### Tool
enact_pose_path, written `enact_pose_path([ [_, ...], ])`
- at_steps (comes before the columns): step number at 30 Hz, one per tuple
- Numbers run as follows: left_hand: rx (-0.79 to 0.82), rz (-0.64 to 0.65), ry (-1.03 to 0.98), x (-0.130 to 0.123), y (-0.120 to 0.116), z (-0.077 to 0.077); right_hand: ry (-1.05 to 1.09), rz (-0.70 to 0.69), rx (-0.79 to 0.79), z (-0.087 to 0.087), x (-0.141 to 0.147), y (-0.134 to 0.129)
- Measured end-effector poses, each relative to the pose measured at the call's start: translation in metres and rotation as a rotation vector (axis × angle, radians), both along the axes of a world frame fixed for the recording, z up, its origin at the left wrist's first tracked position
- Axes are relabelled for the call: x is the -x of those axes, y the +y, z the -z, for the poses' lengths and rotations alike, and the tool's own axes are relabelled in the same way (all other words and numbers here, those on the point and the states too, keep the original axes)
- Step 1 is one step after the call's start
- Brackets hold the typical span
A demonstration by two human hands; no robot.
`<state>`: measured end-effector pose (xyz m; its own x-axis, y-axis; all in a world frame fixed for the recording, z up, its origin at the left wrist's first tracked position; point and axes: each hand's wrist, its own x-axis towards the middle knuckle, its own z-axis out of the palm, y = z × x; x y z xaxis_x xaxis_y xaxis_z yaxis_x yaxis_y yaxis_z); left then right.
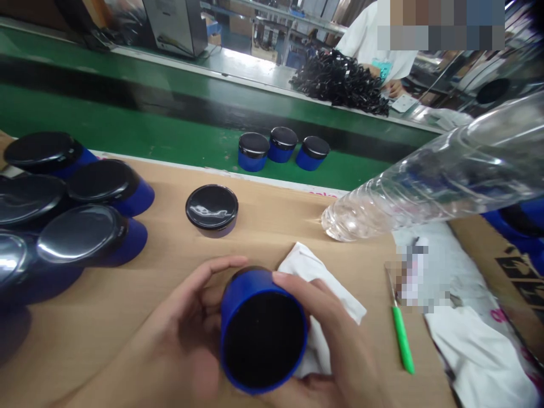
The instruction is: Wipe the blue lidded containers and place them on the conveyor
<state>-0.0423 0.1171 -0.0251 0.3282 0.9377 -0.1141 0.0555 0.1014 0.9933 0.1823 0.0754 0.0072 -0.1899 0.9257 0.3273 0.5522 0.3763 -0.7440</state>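
A short blue cylinder [264, 334] with a flat black end is tilted so that this end faces me. My right hand [335, 328] grips its right side, one finger over the upper rim and others underneath. Along the left side curl the fingers of my left hand [191, 317], with the index finger stretched behind the top edge; its thumb is blurred. Beneath the cylinder and right hand lies a white cloth [323, 277]. A similar piece with a glossy black top [211, 207] stands alone on the brown cardboard surface [161, 249] beyond my hands.
Several black-topped blue cylinders [85, 232] crowd the left. Three more [253, 153] stand on the green belt [191, 130]. A clear plastic bottle [403, 175] leans in from the right, near a green-handled pick [402, 340]. Across the belt, a person [395, 88] sits by black cables [340, 82].
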Motion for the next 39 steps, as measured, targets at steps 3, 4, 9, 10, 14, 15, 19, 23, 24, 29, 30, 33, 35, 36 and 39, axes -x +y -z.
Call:
enact_pose_path([
  [3,-0.003,0.008,0.019,-0.011,-0.002,-0.005,0.139,0.038,0.099,-0.006,-0.004,-0.001],
  [4,-0.003,0.014,0.023,-0.016,-0.004,-0.008,0.213,0.037,0.143,-0.007,-0.004,0.000],
  [9,0.024,0.132,-0.121,-0.028,-0.021,-0.026,0.406,-0.049,0.393,-0.008,0.001,0.003],
  [10,0.035,0.153,-0.168,-0.029,-0.022,-0.029,0.394,-0.078,0.421,-0.009,0.002,0.002],
  [14,0.020,0.103,-0.176,-0.029,-0.022,-0.036,0.281,-0.157,0.385,-0.010,0.003,-0.001],
  [15,-0.001,0.101,-0.155,-0.029,-0.021,-0.036,0.242,-0.178,0.351,-0.010,0.002,-0.002],
  [19,-0.064,0.136,-0.073,-0.026,-0.017,-0.037,0.168,-0.223,0.222,-0.003,0.003,-0.004],
  [23,-0.031,0.154,-0.004,-0.021,-0.016,-0.039,0.173,-0.245,0.090,0.010,0.005,-0.002],
  [24,-0.021,0.161,0.000,-0.021,-0.016,-0.040,0.168,-0.265,0.069,0.011,0.005,-0.001],
  [29,-0.022,0.173,-0.010,-0.022,-0.017,-0.043,0.049,-0.404,0.068,0.008,-0.004,0.004],
  [30,-0.051,0.158,0.023,-0.023,-0.017,-0.042,0.009,-0.421,0.069,0.007,-0.005,0.004],
  [33,-0.223,0.066,0.180,-0.024,-0.018,-0.037,-0.039,-0.385,0.032,0.006,-0.006,0.002],
  [35,-0.349,0.014,0.260,-0.023,-0.019,-0.033,0.004,-0.330,-0.009,0.010,-0.005,0.002],
  [36,-0.406,0.002,0.284,-0.021,-0.021,-0.031,0.035,-0.330,-0.039,0.011,-0.005,0.002],
  [39,-0.583,-0.043,0.326,-0.013,-0.024,-0.025,0.116,-0.420,-0.059,0.014,-0.008,0.006],
])
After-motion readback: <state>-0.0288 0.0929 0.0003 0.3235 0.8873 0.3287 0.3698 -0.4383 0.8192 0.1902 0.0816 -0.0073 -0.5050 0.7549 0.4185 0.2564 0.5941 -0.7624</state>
